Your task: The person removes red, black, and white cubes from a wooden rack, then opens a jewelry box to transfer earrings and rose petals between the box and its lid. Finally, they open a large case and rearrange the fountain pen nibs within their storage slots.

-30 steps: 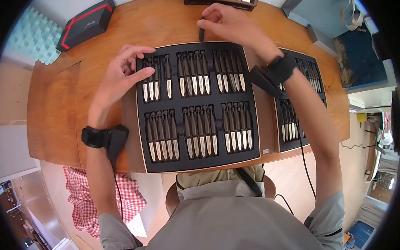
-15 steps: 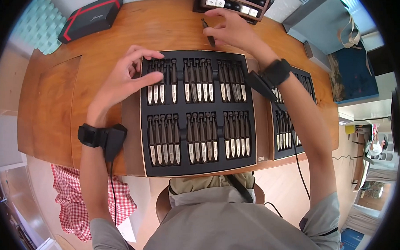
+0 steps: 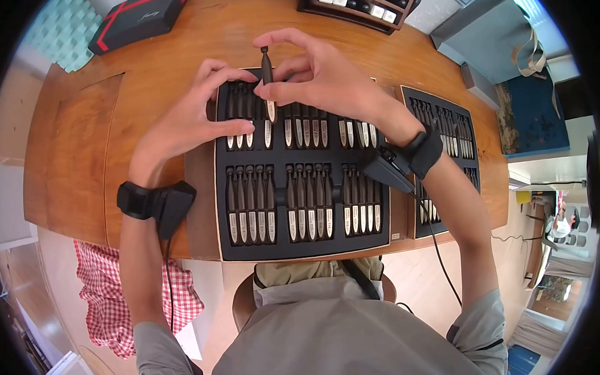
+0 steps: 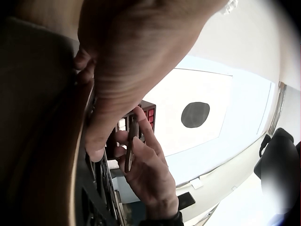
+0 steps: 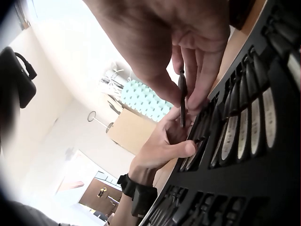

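My right hand (image 3: 316, 78) pinches a slim dark pen-shaped piece (image 3: 267, 68) with a pale, labelled, tapered end between thumb and fingers. The piece stands nearly upright, pale end down, over the upper left group of a black slotted tray (image 3: 312, 155). Rows of similar pieces (image 3: 311, 217) fill the tray's groups. At the upper left corner, my left hand (image 3: 195, 115) has its fingers stretched along the far edge, the thumb resting over the pale ends. In the right wrist view the held piece (image 5: 182, 94) is close to my left hand (image 5: 164, 146).
A second tray (image 3: 442, 93) of like pieces lies to the right. Behind stand a dark wooden rack (image 3: 360, 7) with white blocks and a black box with red ribbon (image 3: 139, 21). Cables run from the wristbands (image 3: 425, 151).
From beyond the tray's far edge, my right hand has come left and nearer with the piece, now over the upper left group. My left hand keeps to the tray's corner.
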Tool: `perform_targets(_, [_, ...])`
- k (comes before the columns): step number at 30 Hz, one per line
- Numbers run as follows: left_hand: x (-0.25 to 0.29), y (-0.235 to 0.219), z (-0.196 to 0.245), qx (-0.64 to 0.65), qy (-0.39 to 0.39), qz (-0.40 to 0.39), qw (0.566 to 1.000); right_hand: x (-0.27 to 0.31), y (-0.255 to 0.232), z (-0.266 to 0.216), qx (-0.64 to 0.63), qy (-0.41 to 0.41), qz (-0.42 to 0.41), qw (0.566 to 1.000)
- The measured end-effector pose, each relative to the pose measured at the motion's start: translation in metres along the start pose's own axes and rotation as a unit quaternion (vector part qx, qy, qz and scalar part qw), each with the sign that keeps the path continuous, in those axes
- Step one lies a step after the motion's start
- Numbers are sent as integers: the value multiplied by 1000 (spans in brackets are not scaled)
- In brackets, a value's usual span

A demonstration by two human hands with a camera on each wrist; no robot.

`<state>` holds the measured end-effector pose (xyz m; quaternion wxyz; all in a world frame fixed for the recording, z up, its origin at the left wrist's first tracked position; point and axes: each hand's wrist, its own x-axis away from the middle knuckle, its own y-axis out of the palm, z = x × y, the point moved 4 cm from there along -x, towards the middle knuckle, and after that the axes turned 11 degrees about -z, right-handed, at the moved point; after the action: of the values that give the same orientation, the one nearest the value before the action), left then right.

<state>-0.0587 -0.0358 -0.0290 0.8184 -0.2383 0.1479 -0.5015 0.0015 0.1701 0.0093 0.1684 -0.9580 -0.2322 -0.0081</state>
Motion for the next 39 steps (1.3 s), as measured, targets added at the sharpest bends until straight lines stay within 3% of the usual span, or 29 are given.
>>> perform_targets(11, [7,3,8,21,-34,-24,999,0,22,-1,90,-19,46,995])
perform_targets(14, [7,3,6,-1,-23,-16,1000,-1,23,-4,180,-16,52,982])
perform_targets(19, [6,3,7,-3,-9,-23,1000,4,24,7,334,-102,103,932])
perform_targets(23, [6,5,6,-1,4,-14,1000,8,26,-3,340,-54,101,933])
perform_targets(32, [7,6,6,-13,-15,-6,1000,10,31,-8,405,-118,114,900])
perform_targets(34, [7,7,8,-5,-17,-10,1000,14,39,-18,503,-157,127,840])
perform_targets(35, [7,6,9,2,-19,-14,1000,14,41,-20,503,-157,127,841])
perform_targets(37, [7,5,12,-19,-20,-17,999,12,50,-22,600,-140,102,781])
perform_targets(39, [7,6,13,-41,-21,-22,999,8,51,-23,623,-135,78,766])
